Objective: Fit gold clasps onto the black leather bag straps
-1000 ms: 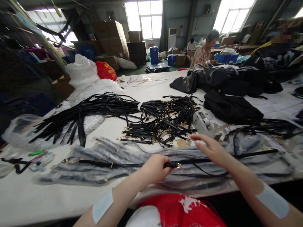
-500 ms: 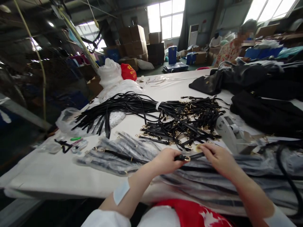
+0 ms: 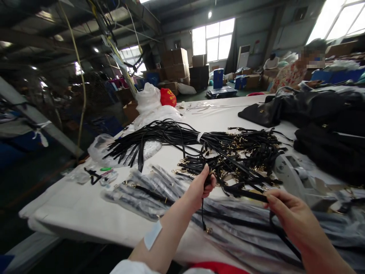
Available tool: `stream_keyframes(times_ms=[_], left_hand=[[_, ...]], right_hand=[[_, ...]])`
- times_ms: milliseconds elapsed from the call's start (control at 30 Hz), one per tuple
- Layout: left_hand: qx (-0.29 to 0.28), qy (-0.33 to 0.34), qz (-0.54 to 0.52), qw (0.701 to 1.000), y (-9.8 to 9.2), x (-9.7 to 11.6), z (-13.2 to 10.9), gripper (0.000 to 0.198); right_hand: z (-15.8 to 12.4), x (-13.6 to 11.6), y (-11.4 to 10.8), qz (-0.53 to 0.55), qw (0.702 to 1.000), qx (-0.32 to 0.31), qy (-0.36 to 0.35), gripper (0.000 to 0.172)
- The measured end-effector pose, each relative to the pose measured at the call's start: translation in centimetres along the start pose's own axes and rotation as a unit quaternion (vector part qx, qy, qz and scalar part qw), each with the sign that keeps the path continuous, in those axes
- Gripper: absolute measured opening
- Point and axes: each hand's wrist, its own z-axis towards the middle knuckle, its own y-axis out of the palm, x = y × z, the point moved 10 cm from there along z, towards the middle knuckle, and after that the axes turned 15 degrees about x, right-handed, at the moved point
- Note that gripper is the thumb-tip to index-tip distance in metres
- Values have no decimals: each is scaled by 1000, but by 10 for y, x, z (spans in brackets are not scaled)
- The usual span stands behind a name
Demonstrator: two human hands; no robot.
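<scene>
A black strap (image 3: pixel 248 194) with gold metal fittings is stretched between my two hands. My left hand (image 3: pixel 201 186) is closed around one part of it, thumb up; a thin end with a gold clasp (image 3: pixel 209 230) dangles below that fist. My right hand (image 3: pixel 285 211) pinches the strap farther right, and a length of it hangs down behind the fingers. Just beyond my hands lies a heap of black straps with gold clasps (image 3: pixel 242 152), their long ends bundled by a white tie (image 3: pixel 200 136). Under my hands are straps in clear plastic sleeves (image 3: pixel 228 220).
Black bags (image 3: pixel 319 106) are piled at the right of the white table (image 3: pixel 71 213). A pale grey device (image 3: pixel 293 175) stands right of the strap heap. Clear plastic bags (image 3: pixel 148 99) and a red bag (image 3: pixel 168 97) lie at the back left. A person (image 3: pixel 296 68) is at the far right.
My hands have moved apart, drawing the strap out between them. The left hand has turned thumb up, and a clasped end now hangs below it. The view has shifted.
</scene>
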Motion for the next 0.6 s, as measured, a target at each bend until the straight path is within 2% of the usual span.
stream_keyframes(times_ms=[67, 200, 333, 467, 600], left_hand=[[-30, -32, -44, 998, 10, -5, -4, 65], [-50, -58, -93, 993, 20, -7, -12, 61], [-54, -51, -84, 994, 24, -3, -19, 66], [-34, -29, -73, 996, 21, 2, -21, 67], [-27, -30, -72, 997, 19, 2, -21, 68]], right_hand=[[-1, 1, -1, 10, 999, 37, -1, 41], [-4, 2, 12, -7, 1000, 30, -3, 41], [-6, 7, 22, -4, 1000, 20, 24, 44], [-11, 8, 31, 13, 999, 2, 31, 46], [-15, 13, 31, 59, 997, 6, 56, 45]])
